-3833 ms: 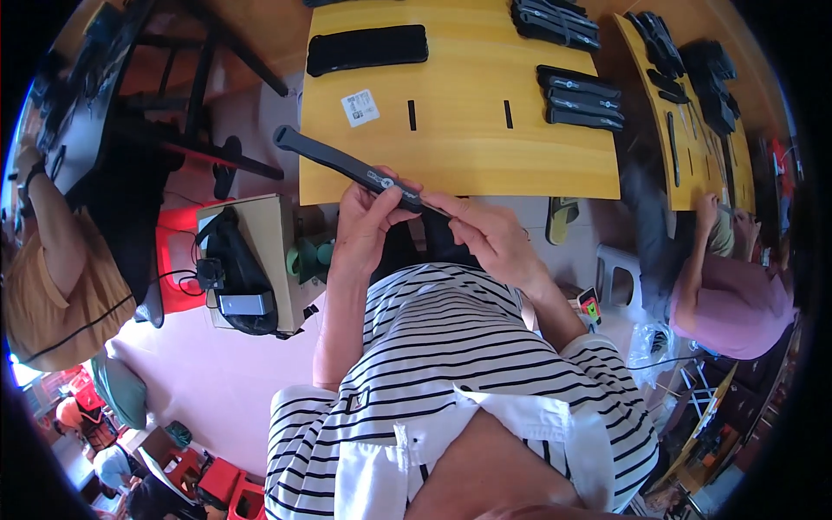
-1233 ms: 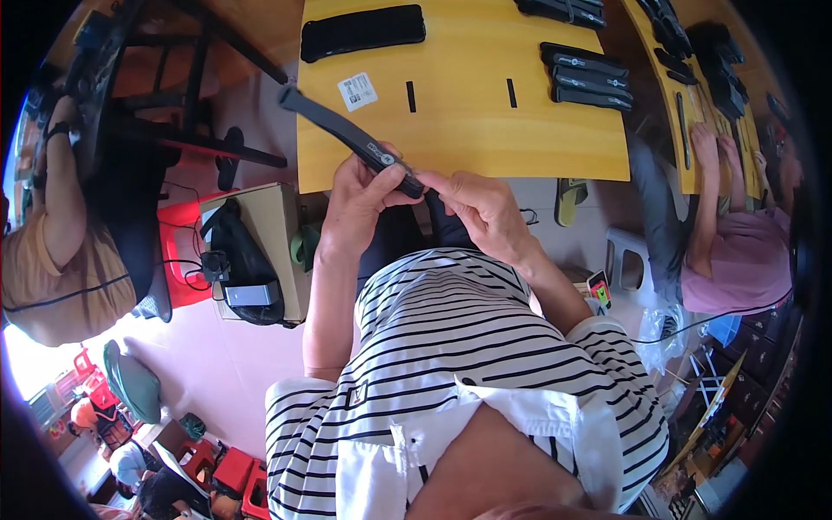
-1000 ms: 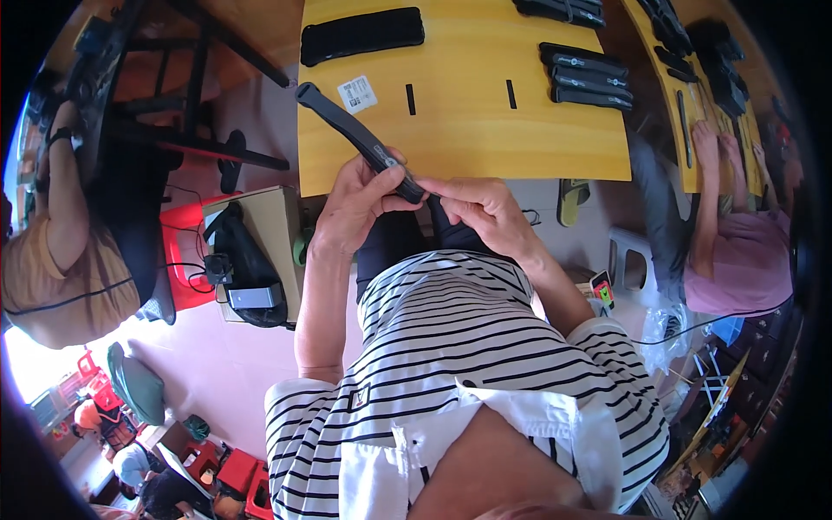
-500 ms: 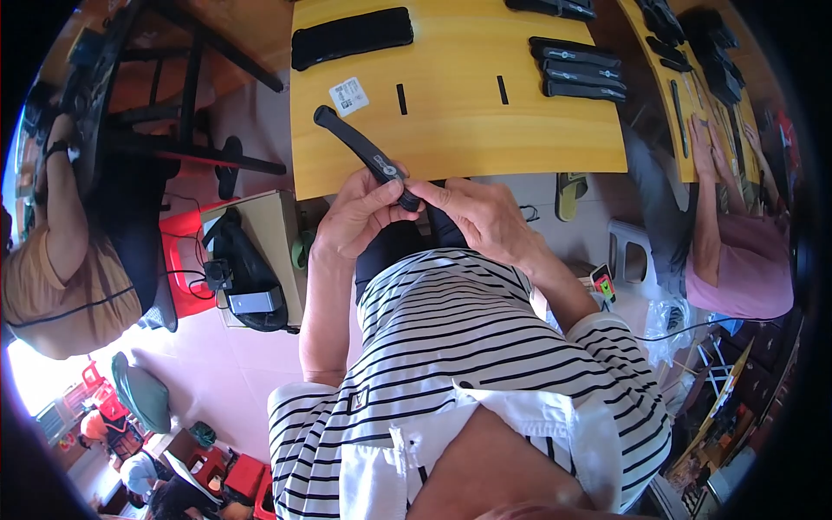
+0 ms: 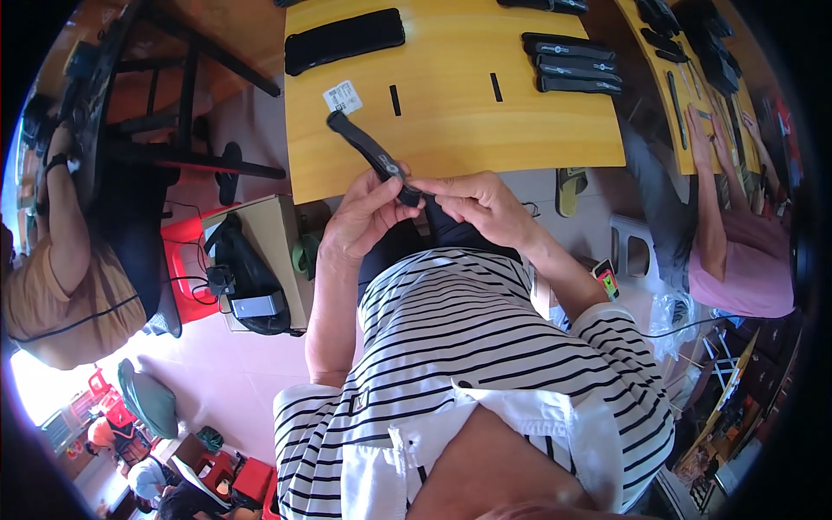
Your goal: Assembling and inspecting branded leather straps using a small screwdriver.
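Long black-grey strap point(image 5: 362, 141) (pale marking); rectangular yellow wood-look tabletop point(image 5: 468, 139); white collared shirt point(image 5: 468, 338), black stripes; square white label point(image 5: 341, 94), dark print.

It looks like a workshop, with people point(image 5: 741, 273) at tables point(image 5: 459, 130) and stacked dark straps point(image 5: 572, 66).

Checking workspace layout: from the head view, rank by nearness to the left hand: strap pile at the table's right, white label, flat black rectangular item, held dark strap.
1. Dark strap: in the left hand.
2. White label: left side of the table.
3. Flat black rectangular item: left side, beyond the label.
4. Strap pile: right side.
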Motion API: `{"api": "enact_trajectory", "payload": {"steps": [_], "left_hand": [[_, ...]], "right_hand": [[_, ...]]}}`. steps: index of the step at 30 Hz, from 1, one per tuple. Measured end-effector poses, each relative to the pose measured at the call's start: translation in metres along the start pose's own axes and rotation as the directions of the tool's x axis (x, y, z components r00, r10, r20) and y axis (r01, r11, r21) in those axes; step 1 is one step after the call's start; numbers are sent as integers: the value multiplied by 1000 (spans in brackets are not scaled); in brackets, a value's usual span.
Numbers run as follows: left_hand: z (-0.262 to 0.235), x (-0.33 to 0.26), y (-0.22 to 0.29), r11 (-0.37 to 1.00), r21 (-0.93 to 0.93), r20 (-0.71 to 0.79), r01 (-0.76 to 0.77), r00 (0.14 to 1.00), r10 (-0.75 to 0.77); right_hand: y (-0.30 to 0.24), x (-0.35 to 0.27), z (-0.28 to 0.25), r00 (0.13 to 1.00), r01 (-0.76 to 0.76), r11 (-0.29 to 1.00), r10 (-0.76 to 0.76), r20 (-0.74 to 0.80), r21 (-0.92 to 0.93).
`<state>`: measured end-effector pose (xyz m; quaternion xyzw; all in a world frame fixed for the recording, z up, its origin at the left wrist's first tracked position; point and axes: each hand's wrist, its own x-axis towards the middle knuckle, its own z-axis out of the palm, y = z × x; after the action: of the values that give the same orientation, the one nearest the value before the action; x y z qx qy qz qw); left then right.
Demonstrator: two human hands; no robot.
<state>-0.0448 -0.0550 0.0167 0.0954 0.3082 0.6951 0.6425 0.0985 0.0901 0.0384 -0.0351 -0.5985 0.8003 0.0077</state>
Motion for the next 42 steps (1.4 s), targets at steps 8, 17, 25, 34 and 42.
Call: {"api": "enact_trajectory", "payload": {"steps": [8,17,25,34,42], "left_hand": [[11,4,0,985,161,157,-57,987,31],[14,2,-11,998,56,-76,-30,997,34],[24,3,-4,984,153,-47,87,996,-81],[19,4,0,965,193,14,178,983,-185],[12,9,-8,977,54,102,207,972,-212]], "right_hand": [[3,-3,-14,989,-75,952,109,-100,298],[-18,-7,-1,938,-77,992,37,-344,-104],[-21,0,-13,994,110,873,-107,33,-475],[-26,7,-12,982,115,856,-22,188,-504],[-12,4,-15,947,-318,945,312,79,79]]}}
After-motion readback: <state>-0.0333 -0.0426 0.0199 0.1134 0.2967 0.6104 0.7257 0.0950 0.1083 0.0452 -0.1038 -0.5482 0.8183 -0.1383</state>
